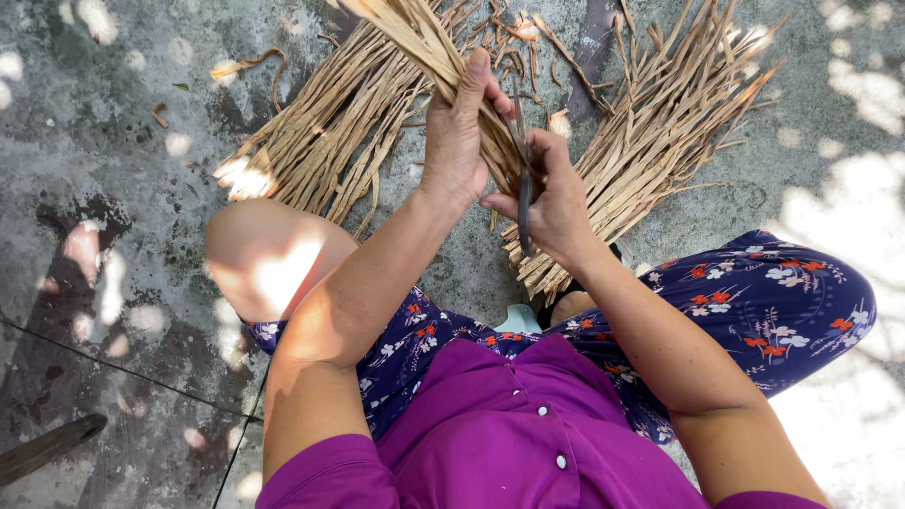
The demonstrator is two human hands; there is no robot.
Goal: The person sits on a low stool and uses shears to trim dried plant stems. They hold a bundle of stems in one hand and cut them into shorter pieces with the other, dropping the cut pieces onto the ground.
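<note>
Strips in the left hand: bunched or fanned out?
Bunched. The left hand wraps the dried strips into one tight bundle, which rises to the frame's top edge. The right hand grips a thin dark tool beside it.

Bright daylight w/ dappled leaf shadows across concrete floor (113,188). Glare on knee (273,264). Sharp focus; slight wide-angle edge distortion.
</note>
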